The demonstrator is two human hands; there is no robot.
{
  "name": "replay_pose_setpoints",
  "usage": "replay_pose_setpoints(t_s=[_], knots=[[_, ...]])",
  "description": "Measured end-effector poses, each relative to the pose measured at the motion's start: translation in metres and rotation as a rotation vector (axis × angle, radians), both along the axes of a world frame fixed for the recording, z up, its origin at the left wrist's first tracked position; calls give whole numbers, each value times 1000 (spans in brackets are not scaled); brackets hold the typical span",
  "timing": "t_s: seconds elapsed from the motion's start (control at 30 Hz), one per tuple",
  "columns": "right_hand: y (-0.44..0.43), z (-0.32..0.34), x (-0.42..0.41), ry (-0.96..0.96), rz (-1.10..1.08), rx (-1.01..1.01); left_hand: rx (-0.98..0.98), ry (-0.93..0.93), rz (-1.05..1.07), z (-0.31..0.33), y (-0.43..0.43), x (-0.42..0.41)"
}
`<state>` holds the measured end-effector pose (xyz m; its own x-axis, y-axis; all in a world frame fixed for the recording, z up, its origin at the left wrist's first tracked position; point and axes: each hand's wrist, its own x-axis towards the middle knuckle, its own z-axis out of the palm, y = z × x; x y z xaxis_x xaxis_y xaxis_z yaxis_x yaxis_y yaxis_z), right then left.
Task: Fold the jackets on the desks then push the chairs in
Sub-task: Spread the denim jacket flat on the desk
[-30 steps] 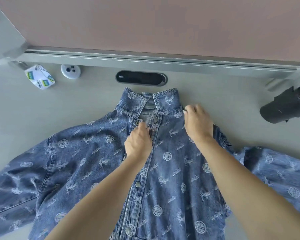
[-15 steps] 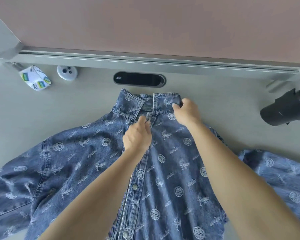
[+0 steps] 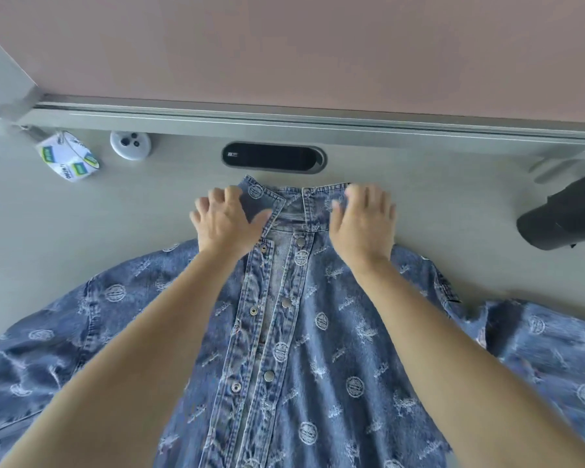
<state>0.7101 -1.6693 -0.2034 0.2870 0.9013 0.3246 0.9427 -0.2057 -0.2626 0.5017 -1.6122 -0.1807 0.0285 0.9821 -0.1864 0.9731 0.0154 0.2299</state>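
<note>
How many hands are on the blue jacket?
2. The left hand rests flat by the left side of the jacket's collar; the right hand lies on its right side. Neither is hidden.

Pale grey desk fills mid-frame; a pink-beige partition panel spans the top, edged by an aluminium rail; black oval cable slot upper centre.

Left hand, right hand: flat, palms down.
</note>
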Motion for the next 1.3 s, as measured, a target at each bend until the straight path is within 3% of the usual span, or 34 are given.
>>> replay_pose_setpoints(t_s=[0.1,0.27,0.37,0.47,0.63,0.73,0.93,1.07,1.2,1.23,1.3], knots=[[-1,1,-18,35,280,-179,-77,-58,-88,-1,17,-9],[13,-4,-38,-62,112,-404,-85,153,-257,-7,28,-9],[14,-14,-37,-124,109,-352,-81,278,-371,-9,38,-7],[4,-27,-35,-143,107,-175,52,376,-564,-4,48,-5],[3,-37,-35,-111,63,-22,265,194,-841,-6,57,-8],[2,-40,-36,-111,53,-7,345,71,-753,-13,63,-3],[3,-43,-35,-105,37,9,274,9,-206,-32,69,15],[3,-41,-35,-105,38,-12,247,76,-208,-34,58,24],[3,-40,-36,-93,53,-34,343,-29,-332,-30,25,6],[3,-38,-37,-95,49,-33,295,-21,-375,-30,17,-3],[6,-31,-39,-88,-1,-26,133,-51,-269,-35,8,-17]])
